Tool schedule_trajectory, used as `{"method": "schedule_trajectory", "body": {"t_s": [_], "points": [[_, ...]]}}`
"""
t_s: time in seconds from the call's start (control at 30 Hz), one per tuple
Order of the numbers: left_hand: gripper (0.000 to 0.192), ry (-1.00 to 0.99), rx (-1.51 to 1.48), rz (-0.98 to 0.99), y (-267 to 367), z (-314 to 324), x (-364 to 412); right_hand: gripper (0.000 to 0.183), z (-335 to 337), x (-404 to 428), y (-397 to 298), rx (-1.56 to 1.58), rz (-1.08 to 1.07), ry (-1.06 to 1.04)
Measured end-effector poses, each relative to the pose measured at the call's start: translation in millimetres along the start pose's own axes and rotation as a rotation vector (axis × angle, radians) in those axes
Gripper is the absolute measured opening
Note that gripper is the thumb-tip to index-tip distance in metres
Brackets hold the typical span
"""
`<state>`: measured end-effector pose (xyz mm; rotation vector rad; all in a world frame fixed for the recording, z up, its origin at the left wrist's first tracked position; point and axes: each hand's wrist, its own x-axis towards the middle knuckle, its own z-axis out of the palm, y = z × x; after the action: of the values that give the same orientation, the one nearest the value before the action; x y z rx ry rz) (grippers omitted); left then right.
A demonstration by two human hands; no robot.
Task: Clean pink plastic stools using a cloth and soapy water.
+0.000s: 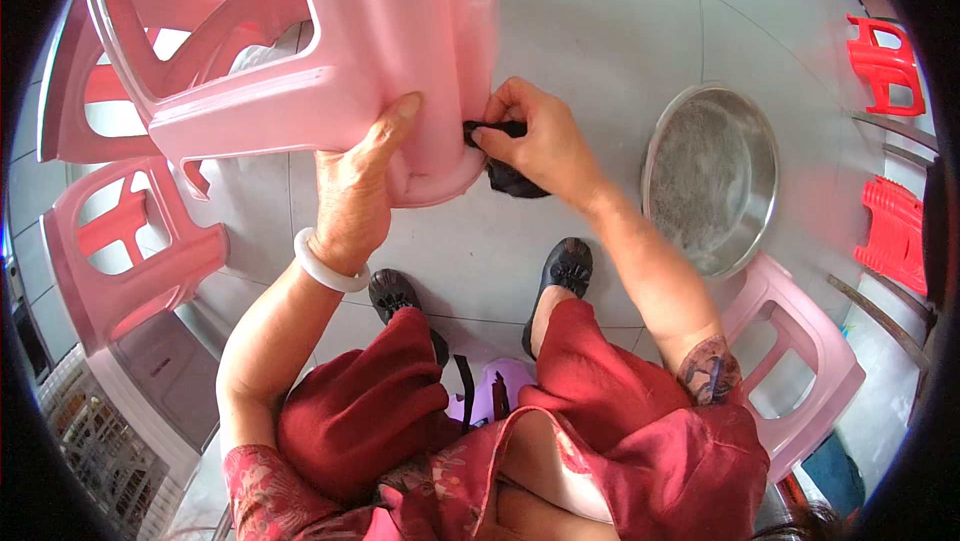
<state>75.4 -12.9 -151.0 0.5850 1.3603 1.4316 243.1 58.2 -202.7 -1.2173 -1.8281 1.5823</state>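
A pink plastic stool (360, 38) is tilted in front of me, its rounded edge towards my legs. My left hand (356, 181) grips that edge, thumb on top; its other fingers are hidden beneath the plastic. A white bangle circles the left wrist. To the right, my right hand (529, 140) pinches a black cloth (517, 177) between thumb and fingers, against the side of the stool near its rounded corner. Part of the cloth hangs below the fingers.
A round metal basin (769, 188) with cloudy, foamy water stands on the tiled floor at right. Pink stools (161, 241) (825, 361) are at left and lower right. Red stools (889, 65) are at far right, a pale plastic crate (105, 443) at lower left.
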Motion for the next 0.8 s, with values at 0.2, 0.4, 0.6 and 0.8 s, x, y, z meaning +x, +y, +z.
{"method": "schedule_trajectory", "body": {"t_s": [0.2,0.4,0.6,0.8], "points": [[0.041,-0.013,0.008,-0.002,-1.8,-3.7,0.4,0.020,7.7,-3.5,-5.3,0.068,0.072,0.026],[0.042,0.017,0.025,-0.007,-3.8,-4.7,-0.2,0.024,5.6,-4.0,-18.5,-0.375,-0.026,0.032],[0.043,-0.007,0.031,-0.011,3.2,-4.1,3.8,0.017,-24.5,-15.8,25.6,-0.226,0.014,0.134],[0.043,-0.042,-0.022,0.012,-1.2,2.7,4.3,0.019,-39.9,-26.8,20.1,0.569,0.241,0.091]]}}
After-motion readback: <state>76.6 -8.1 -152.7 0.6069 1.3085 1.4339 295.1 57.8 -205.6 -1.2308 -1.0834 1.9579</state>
